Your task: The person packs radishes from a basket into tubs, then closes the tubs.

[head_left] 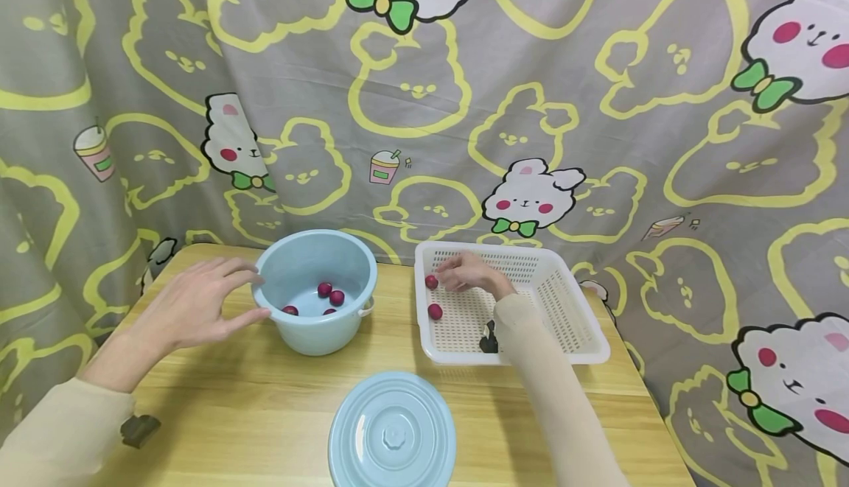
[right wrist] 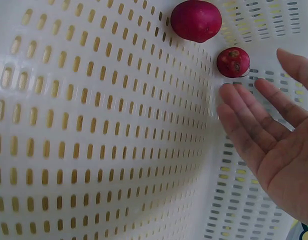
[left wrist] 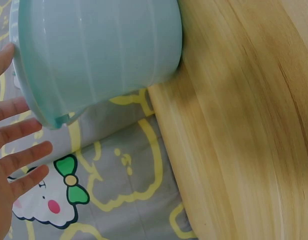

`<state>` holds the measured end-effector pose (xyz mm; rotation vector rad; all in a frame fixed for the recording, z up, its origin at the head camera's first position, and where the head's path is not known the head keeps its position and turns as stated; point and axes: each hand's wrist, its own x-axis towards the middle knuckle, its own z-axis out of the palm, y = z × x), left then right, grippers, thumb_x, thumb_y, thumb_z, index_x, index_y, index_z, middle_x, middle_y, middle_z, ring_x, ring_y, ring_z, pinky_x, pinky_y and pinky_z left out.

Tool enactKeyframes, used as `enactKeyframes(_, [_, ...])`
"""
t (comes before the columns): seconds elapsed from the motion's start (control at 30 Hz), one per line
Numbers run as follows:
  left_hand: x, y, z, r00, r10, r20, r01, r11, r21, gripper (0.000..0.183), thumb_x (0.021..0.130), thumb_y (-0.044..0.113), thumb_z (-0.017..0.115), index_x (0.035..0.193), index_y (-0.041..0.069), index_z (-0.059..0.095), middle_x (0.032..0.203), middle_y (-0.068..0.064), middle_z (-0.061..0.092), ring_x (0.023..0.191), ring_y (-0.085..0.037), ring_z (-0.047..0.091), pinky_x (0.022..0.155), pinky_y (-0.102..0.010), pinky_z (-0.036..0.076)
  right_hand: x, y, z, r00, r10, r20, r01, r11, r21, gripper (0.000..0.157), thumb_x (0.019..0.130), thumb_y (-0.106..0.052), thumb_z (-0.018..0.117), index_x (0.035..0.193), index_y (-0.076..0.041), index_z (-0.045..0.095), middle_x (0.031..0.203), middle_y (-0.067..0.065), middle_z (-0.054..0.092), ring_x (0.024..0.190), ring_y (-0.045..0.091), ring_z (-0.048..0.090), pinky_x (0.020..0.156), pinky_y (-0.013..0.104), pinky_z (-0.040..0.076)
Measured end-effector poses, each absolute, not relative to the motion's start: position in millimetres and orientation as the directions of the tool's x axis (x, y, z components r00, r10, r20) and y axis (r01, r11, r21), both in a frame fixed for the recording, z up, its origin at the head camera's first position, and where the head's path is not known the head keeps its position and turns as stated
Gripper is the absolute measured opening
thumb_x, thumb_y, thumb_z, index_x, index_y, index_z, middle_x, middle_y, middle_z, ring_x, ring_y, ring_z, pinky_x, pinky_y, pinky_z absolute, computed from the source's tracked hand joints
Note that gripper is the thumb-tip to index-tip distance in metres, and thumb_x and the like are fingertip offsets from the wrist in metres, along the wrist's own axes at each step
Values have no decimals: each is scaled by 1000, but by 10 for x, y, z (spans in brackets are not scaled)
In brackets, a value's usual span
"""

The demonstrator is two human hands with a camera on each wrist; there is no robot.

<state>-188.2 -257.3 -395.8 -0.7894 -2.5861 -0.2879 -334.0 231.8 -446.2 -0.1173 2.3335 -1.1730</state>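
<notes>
My left hand [head_left: 199, 301] is at the left rim of a light blue bucket [head_left: 317, 336], fingers spread and thumb tip against the rim. Several red radishes [head_left: 337, 298] lie on the bucket's floor. Inside a white slotted plastic basket [head_left: 514, 358], my right hand [head_left: 471, 273] reaches toward the left end with fingers extended and nothing in them. Just past its fingertips in the right wrist view sits one radish [right wrist: 233, 62], root end showing. A second, larger-looking radish [right wrist: 196, 21] lies close by in the same basket.
A round light blue lid [head_left: 393, 435] with a central knob lies at the front of the wooden table [head_left: 259, 406]. Behind the table hangs a grey patterned curtain [head_left: 424, 207]. The bucket's handle [head_left: 366, 308] hangs on its right side, toward the basket.
</notes>
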Motion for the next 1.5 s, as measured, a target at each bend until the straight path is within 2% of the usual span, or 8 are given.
enactKeyframes(0.27, [-1880, -2561, -3960, -759, 479, 442, 563, 823, 76, 47, 81, 53, 85, 109, 15, 78, 119, -9, 75, 106, -35, 73, 86, -58, 60, -3341, 2284, -4509, -844, -314, -435, 139, 656, -742, 41, 99, -22, 72, 137, -4, 68, 126, 22, 74, 110, 36, 74, 101, 46, 63])
enactKeyframes(0.47, [-1876, -2566, -3949, -757, 481, 442, 566, 821, 76, 47, 81, 53, 86, 109, 16, 78, 119, -9, 75, 106, -35, 72, 86, -59, 60, -3346, 2238, -4526, -846, -304, -437, 128, 681, -721, 36, 97, -26, 76, 129, -8, 74, 116, 18, 77, 97, 25, 75, 95, 40, 64])
enactKeyframes(0.7, [-1880, -2578, -3961, -746, 488, 453, 576, 815, 70, 47, 80, 53, 86, 108, 16, 78, 118, -9, 75, 104, -35, 73, 84, -58, 60, -3359, 2205, -4562, -836, -315, -449, 125, 688, -715, 35, 96, -23, 78, 128, -10, 75, 101, 15, 77, 85, 19, 71, 91, 38, 64])
enactKeyframes(0.97, [-1887, -2574, -3963, -749, 485, 451, 572, 817, 72, 47, 80, 52, 86, 109, 16, 78, 118, -8, 75, 104, -34, 73, 84, -57, 60, -3377, 2168, -4594, -824, -309, -475, 141, 701, -699, 31, 97, -21, 76, 124, -7, 73, 103, 17, 76, 84, 19, 70, 88, 37, 64])
enactKeyframes(1.17, [-1890, -2575, -3959, -738, 492, 462, 583, 809, 70, 47, 79, 51, 87, 108, 16, 78, 117, -9, 75, 104, -35, 73, 84, -58, 60, -3390, 2132, -4588, -825, -293, -483, 144, 718, -681, 33, 95, -20, 78, 124, -6, 73, 100, 10, 76, 85, 18, 69, 87, 34, 63])
enactKeyframes(1.4, [-1892, -2576, -3965, -735, 494, 464, 587, 807, 71, 47, 79, 51, 87, 109, 16, 78, 118, -9, 75, 104, -35, 73, 83, -58, 61, -3376, 2097, -4588, -828, -289, -480, 105, 761, -640, 17, 95, -18, 77, 107, -7, 74, 89, 5, 75, 79, 13, 68, 79, 29, 63])
enactKeyframes(1.5, [-1891, -2575, -3967, -741, 490, 459, 582, 810, 74, 47, 79, 51, 87, 109, 16, 79, 118, -9, 75, 105, -36, 73, 84, -59, 60, -3363, 2090, -4588, -837, -277, -473, 101, 770, -630, 17, 94, -19, 78, 105, -8, 73, 89, 5, 75, 81, 14, 69, 79, 29, 63])
